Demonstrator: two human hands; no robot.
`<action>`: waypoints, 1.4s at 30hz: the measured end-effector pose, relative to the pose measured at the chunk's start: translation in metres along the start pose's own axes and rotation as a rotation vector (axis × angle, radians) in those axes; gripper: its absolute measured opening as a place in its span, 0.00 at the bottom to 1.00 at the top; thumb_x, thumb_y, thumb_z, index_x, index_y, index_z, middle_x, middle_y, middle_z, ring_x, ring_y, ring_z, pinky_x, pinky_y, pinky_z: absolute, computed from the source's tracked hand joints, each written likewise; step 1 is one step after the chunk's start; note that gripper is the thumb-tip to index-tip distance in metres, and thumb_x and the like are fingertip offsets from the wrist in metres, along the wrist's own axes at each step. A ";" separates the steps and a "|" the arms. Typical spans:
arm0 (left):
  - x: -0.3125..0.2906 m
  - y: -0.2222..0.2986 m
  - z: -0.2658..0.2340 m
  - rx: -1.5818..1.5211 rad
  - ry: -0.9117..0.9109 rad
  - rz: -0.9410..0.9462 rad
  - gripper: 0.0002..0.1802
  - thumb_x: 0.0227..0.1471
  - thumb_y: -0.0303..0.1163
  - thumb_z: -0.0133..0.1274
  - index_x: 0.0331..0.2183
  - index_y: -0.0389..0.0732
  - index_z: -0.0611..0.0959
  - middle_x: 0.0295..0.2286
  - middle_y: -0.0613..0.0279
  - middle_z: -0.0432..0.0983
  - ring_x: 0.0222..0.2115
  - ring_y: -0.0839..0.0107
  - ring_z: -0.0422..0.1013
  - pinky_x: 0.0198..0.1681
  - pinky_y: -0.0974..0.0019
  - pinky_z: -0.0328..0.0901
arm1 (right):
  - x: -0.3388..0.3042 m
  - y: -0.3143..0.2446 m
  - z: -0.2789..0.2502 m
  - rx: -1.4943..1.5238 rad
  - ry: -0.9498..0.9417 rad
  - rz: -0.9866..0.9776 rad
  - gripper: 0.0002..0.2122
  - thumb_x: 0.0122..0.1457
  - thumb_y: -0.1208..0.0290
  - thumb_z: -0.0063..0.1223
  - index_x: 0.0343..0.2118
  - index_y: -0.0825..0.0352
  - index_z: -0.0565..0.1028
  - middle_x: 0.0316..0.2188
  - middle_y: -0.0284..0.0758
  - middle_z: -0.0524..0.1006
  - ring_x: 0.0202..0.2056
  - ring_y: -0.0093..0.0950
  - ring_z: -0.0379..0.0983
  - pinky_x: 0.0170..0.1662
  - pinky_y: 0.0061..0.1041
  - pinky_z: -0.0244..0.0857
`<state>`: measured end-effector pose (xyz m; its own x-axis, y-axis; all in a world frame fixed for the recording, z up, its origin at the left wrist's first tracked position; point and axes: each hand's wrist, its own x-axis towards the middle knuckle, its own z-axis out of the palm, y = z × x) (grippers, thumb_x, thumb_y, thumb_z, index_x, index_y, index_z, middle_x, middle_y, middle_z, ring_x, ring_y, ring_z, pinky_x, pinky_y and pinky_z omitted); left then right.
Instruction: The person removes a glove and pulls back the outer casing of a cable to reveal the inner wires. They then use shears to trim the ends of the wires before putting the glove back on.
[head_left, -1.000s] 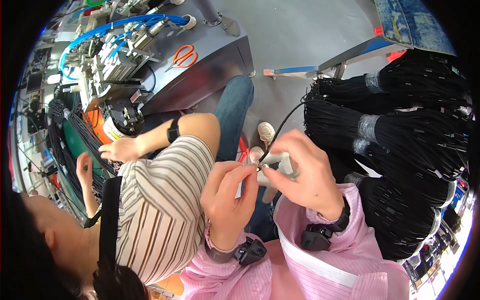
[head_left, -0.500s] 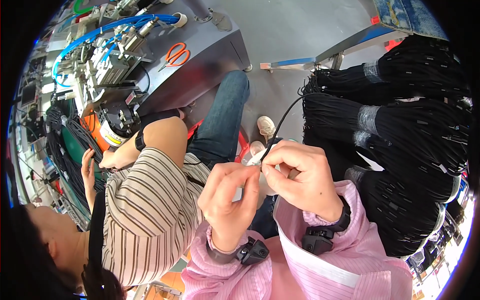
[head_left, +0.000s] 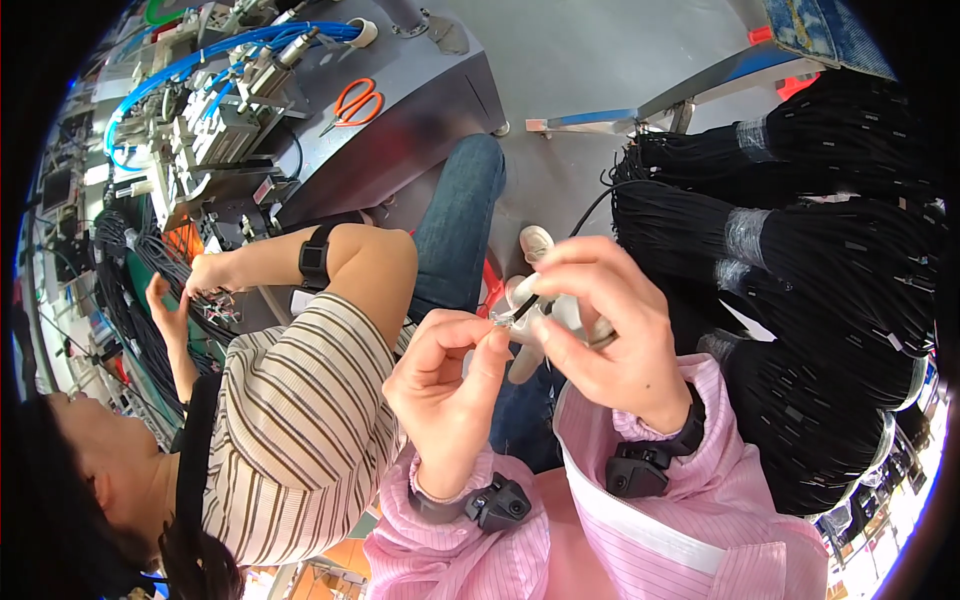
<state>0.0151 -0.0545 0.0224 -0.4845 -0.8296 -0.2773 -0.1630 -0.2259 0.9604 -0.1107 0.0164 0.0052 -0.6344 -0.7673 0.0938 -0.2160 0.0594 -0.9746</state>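
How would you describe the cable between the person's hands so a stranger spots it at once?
Find the big black bundles at the right, then the pink sleeves at lower centre. The cable shows between the left hand and right hand, its shiny tip at the left fingers. Unlike those in the bundles, it alone reaches the hands.

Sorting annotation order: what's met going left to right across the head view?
Co-worker's hands → orange-handled scissors → wearer's left hand → cable's silvery end → wearer's right hand → black cable bundles.
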 end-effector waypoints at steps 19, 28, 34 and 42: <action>0.001 0.004 0.002 -0.113 -0.057 -0.107 0.05 0.46 0.19 0.54 0.29 0.30 0.78 0.27 0.63 0.72 0.26 0.81 0.68 0.30 0.79 0.63 | -0.003 -0.001 -0.003 0.128 -0.099 0.061 0.02 0.45 0.84 0.54 0.24 0.71 0.74 0.18 0.34 0.72 0.15 0.16 0.65 0.16 0.14 0.52; 0.003 0.004 0.006 -0.208 -0.070 -0.157 0.04 0.45 0.19 0.54 0.28 0.30 0.77 0.26 0.64 0.71 0.26 0.81 0.68 0.30 0.79 0.63 | -0.005 0.002 0.005 0.080 -0.031 -0.064 0.03 0.44 0.84 0.54 0.23 0.72 0.74 0.19 0.34 0.73 0.15 0.16 0.64 0.16 0.13 0.51; 0.005 0.002 0.008 -0.068 -0.054 -0.031 0.04 0.44 0.17 0.53 0.27 0.30 0.76 0.26 0.63 0.71 0.26 0.79 0.68 0.31 0.77 0.64 | -0.003 0.001 -0.001 0.097 -0.124 0.016 0.04 0.44 0.85 0.53 0.25 0.72 0.74 0.19 0.35 0.73 0.16 0.16 0.65 0.16 0.14 0.53; 0.006 -0.002 0.011 0.180 -0.040 0.120 0.05 0.42 0.18 0.54 0.26 0.33 0.76 0.24 0.61 0.72 0.24 0.76 0.69 0.29 0.76 0.64 | 0.008 0.002 -0.009 0.068 -0.232 0.004 0.06 0.43 0.84 0.53 0.27 0.71 0.74 0.19 0.34 0.73 0.15 0.17 0.65 0.17 0.15 0.54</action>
<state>0.0030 -0.0540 0.0188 -0.5431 -0.8232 -0.1654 -0.2507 -0.0291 0.9676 -0.1232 0.0164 0.0059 -0.4462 -0.8937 0.0483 -0.1579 0.0255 -0.9871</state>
